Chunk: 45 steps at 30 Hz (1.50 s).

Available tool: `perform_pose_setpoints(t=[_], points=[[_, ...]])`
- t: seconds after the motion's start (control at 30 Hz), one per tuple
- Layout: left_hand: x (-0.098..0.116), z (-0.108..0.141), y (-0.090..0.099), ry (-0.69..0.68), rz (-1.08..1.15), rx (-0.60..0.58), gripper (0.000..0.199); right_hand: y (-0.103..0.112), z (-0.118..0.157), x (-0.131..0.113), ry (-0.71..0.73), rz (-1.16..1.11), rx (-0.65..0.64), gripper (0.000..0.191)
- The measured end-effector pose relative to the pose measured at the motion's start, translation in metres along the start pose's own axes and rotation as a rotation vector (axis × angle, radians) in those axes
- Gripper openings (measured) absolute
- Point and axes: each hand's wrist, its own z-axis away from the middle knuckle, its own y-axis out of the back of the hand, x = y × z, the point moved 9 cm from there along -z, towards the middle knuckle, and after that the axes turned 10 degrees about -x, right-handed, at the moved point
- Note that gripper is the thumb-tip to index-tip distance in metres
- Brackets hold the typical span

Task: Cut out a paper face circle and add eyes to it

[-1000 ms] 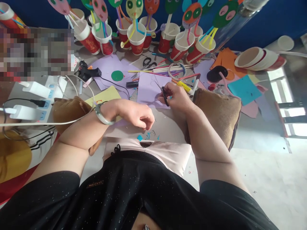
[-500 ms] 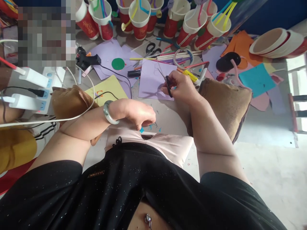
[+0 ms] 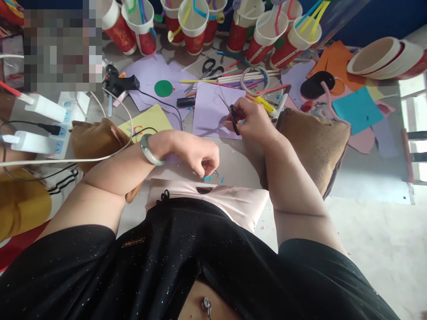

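Observation:
My right hand (image 3: pixel 251 116) holds a pair of black-handled scissors (image 3: pixel 234 119), their blades pointing up and left over a purple sheet of paper (image 3: pixel 210 106). Faint curved lines show on that sheet. Near the table's front edge, my left hand (image 3: pixel 202 156) is closed, with thumb and fingers drawn together and pointing down. Blue paper scraps (image 3: pixel 207 178) lie right at its fingertips; whether any are pinched between them is hidden. Another small blue scrap (image 3: pixel 222 180) is just to the right.
Red and white paper cups (image 3: pixel 193 31) with bent straws line the back. A black glue gun (image 3: pixel 122 82), a second pair of scissors (image 3: pixel 211 67), a yellow sheet (image 3: pixel 147 120) and a green circle (image 3: pixel 163 88) lie around. Brown cushions (image 3: pixel 310 142) flank my arms; a power strip (image 3: pixel 65 116) is left.
My left hand has slid slightly to the right along the table edge, its fingers more curled, and blue scraps now sit under its fingertips. The right hand and scissors have hardly moved.

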Motion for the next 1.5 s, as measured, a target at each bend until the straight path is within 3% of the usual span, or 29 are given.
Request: perform_pose_setpoints(t=[0.13, 0.23, 0.4, 0.63, 1.1, 1.2, 1.37, 1.5], points=[[-0.002, 0.013, 0.027, -0.185, 0.343, 0.252, 0.006, 0.0, 0.0, -0.006, -0.042, -0.009, -0.02, 0.043], [-0.009, 0.018, 0.036, -0.183, 0.55, 0.395, 0.016, 0.001, 0.0, -0.011, -0.032, 0.005, -0.02, 0.041], [-0.018, 0.02, 0.04, -0.133, 0.667, 0.537, 0.016, 0.001, -0.001, -0.012, -0.02, 0.019, -0.01, 0.036], [-0.028, 0.019, 0.042, -0.095, 0.714, 0.583, 0.011, 0.003, -0.001, -0.014, -0.044, 0.021, 0.0, 0.032], [-0.038, 0.026, 0.049, -0.022, 0.685, 0.633, 0.027, 0.004, -0.001, -0.018, -0.037, 0.036, -0.007, 0.028], [-0.041, 0.027, 0.051, -0.009, 0.657, 0.655, 0.02, 0.004, -0.001, -0.018, -0.031, 0.036, -0.013, 0.027], [-0.019, 0.034, 0.06, -0.197, 0.576, 0.723, 0.014, 0.005, -0.001, -0.018, -0.042, 0.049, -0.008, 0.029], [0.004, 0.042, 0.06, -0.338, 0.515, 0.694, 0.017, 0.005, 0.0, -0.022, -0.031, 0.048, -0.01, 0.036]])
